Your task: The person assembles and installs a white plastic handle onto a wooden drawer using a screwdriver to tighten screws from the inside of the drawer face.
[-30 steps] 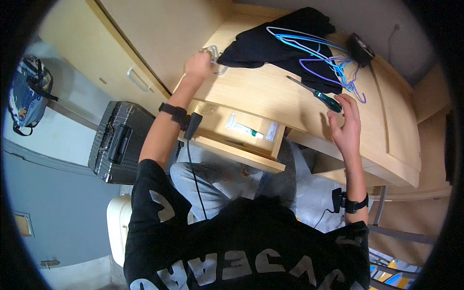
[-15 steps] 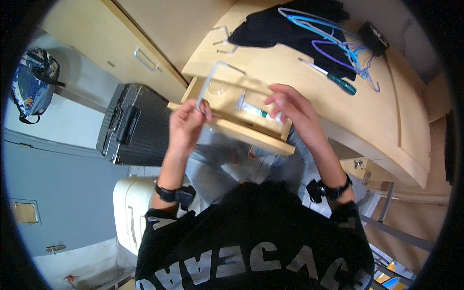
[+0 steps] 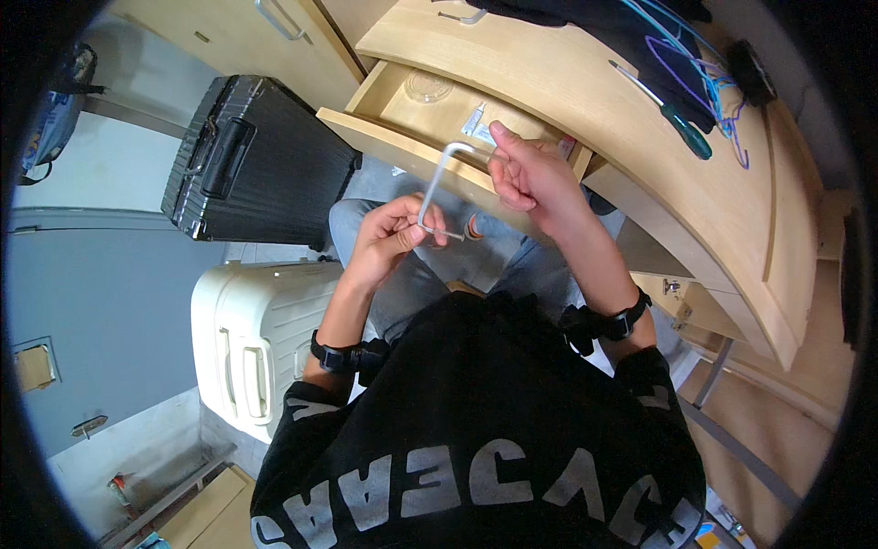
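The drawer [image 3: 393, 145] juts from the bench [image 3: 549, 78] toward the person, a tube [image 3: 474, 119] inside it. Before it, a handle [image 3: 437, 183] sits between the left hand [image 3: 389, 240] and right hand [image 3: 541, 183]. Rightward on the bench lies a screwdriver [image 3: 686, 134], near hangers [image 3: 712, 84] on a cloth [image 3: 631, 53]. A suitcase [image 3: 274, 160] stands left of the drawer.

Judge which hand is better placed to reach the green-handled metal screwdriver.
Likely the right hand: it is nearer the green-handled metal screwdriver on the pale wooden desk. The left hand, farther away, holds one end of the silvery U-shaped handle.
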The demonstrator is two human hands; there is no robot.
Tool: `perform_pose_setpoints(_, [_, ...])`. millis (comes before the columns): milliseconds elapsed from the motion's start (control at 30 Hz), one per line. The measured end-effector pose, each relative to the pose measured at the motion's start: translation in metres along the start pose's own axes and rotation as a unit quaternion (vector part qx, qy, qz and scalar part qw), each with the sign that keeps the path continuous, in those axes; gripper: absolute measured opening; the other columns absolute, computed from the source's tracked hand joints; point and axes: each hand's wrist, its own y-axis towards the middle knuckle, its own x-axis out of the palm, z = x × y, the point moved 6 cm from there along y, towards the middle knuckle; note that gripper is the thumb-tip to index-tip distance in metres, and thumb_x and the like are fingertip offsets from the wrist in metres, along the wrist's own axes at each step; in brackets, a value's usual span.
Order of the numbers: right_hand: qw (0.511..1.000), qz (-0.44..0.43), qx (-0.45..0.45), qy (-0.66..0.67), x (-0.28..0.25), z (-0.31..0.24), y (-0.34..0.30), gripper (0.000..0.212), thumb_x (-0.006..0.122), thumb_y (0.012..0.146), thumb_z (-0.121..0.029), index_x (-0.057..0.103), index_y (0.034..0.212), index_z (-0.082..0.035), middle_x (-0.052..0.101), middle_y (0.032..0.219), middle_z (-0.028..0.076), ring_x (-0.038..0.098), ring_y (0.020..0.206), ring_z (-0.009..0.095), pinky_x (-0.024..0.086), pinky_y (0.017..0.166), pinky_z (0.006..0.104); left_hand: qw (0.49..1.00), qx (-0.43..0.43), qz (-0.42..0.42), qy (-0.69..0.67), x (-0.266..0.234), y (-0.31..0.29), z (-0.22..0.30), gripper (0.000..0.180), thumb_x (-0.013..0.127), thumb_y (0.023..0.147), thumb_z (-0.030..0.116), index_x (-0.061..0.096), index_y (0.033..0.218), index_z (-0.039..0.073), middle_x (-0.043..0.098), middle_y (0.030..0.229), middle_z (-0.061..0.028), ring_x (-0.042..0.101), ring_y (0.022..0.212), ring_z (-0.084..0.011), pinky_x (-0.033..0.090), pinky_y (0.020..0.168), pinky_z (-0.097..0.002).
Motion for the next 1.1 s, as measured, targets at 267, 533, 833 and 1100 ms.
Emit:
perform_pose_setpoints(267, [0.999, -0.009, 0.043, -0.018, 0.018, -0.009, -0.021, 0.043, 0.055, 0.093, -0.035, 0.059, 0.066, -0.001, 0.046, 0.046, 0.003, 0.037, 0.036, 0.008, 0.023, 0.035, 0.0222, 0.998, -0.017, -0.024, 0.048, 0.007, 0.005, 0.005, 0.014, 0.058, 0.089, 0.007, 0.061, 0.098, -0.004, 0.060, 0.095, -0.0098, 0.061, 0.088, -0.0197, 0.047, 0.081, -0.0295])
perform_pose_setpoints(533, [0.997, -0.067, 0.015, -0.045, 0.025, 0.000, -0.017, 0.032, 0.057, 0.092, -0.027, 0.062, 0.076, 0.001, 0.051, 0.052, 0.004, 0.040, 0.041, 0.007, 0.027, 0.038, 0.0201, 0.998, -0.014, -0.004, 0.054, 0.010, 0.002, 0.008, 0.015, 0.053, 0.092, 0.010, 0.057, 0.101, -0.002, 0.062, 0.093, -0.0096, 0.063, 0.082, -0.0181, 0.049, 0.076, -0.0290])
perform_pose_setpoints(833, [0.984, -0.031, -0.035, -0.173, 0.026, 0.005, -0.013, 0.030, 0.052, 0.095, -0.028, 0.063, 0.084, -0.002, 0.060, 0.063, 0.005, 0.053, 0.049, 0.008, 0.035, 0.043, 0.0185, 0.937, -0.048, 0.108, 0.328, 0.008, 0.001, 0.017, 0.021, 0.047, 0.098, 0.019, 0.054, 0.094, 0.000, 0.060, 0.063, -0.0060, 0.061, 0.055, -0.0136, 0.048, 0.053, -0.0254])
perform_pose_setpoints(1100, [0.985, -0.080, 0.031, -0.151, 0.034, 0.009, -0.013, 0.030, 0.053, 0.094, -0.025, 0.064, 0.086, 0.001, 0.067, 0.075, 0.011, 0.062, 0.058, 0.011, 0.041, 0.047, 0.0208, 0.939, -0.049, 0.116, 0.320, 0.000, -0.007, 0.014, 0.019, 0.050, 0.096, 0.018, 0.055, 0.093, 0.000, 0.060, 0.061, -0.0065, 0.061, 0.054, -0.0141, 0.047, 0.052, -0.0249])
